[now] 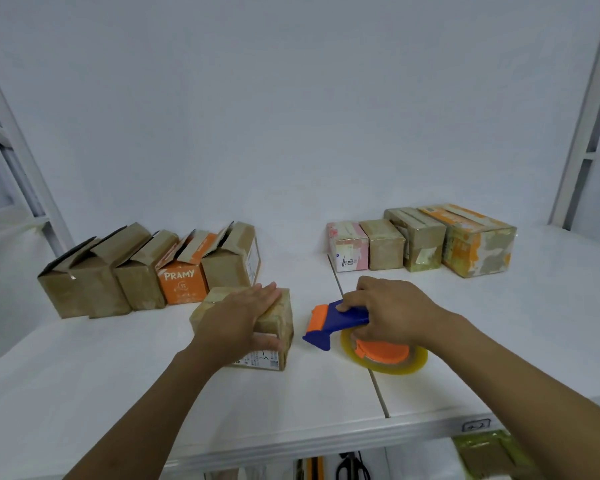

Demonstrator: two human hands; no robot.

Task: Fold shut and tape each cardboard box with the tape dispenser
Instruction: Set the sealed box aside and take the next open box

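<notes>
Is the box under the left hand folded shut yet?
Shut. The box has its top flaps lying flat under the left hand, unlike the row of open boxes behind it. Whether tape is on it, I cannot tell.

From my seat the table [118, 393] runs across the whole view. The closed box [274, 327] sits near centre, my left hand [236, 318] on it. Just beside it at three o'clock lies the tape dispenser [357, 336], under my right hand [395, 306]. At ten o'clock from the box I see a row of open boxes [146, 271]. At one o'clock stands a row of shut boxes [423, 242], well apart.
</notes>
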